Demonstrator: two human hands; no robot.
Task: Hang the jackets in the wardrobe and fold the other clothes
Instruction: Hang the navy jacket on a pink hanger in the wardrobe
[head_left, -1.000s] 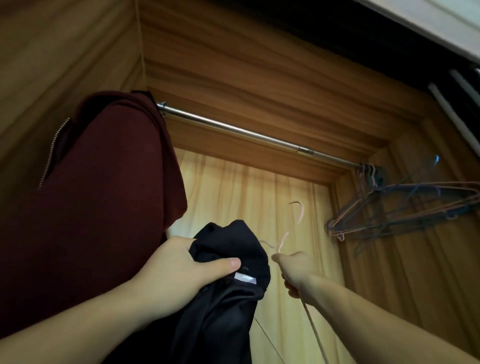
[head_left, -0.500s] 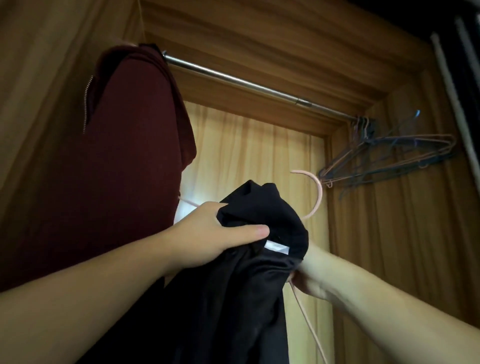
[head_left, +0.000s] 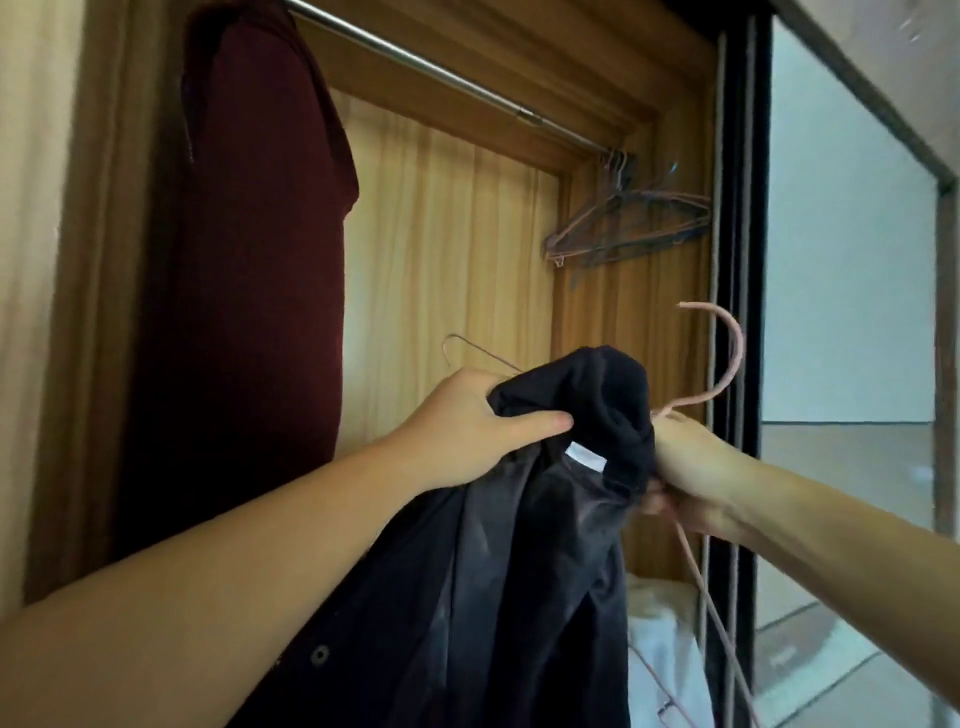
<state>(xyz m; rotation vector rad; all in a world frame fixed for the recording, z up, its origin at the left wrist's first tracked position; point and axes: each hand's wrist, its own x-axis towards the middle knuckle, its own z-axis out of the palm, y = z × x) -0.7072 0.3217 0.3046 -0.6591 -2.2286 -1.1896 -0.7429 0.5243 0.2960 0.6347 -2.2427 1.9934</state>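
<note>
The black jacket (head_left: 519, 545) hangs between both hands: the left hand (head_left: 467, 421) grips its collar, and the right hand (head_left: 691, 467) pinches the pink hanger (head_left: 727, 364) beside it. If the collar slides off the hanger shoulder, the jacket may fall.

Inside the wardrobe (head_left: 597, 291), a rail (head_left: 447, 78) runs across the top from upper left to right. 1 jacket (head_left: 260, 260) hangs at the rail's left end; a bunch of empty hangers (head_left: 628, 228) hangs at its right end. In front, between them, the left hand (head_left: 467, 421) grips a second jacket (head_left: 519, 571) at its collar. Just right of it, the right hand (head_left: 691, 473) holds a hanger (head_left: 727, 358), whose lower part seems partly hidden behind the fabric.
</note>
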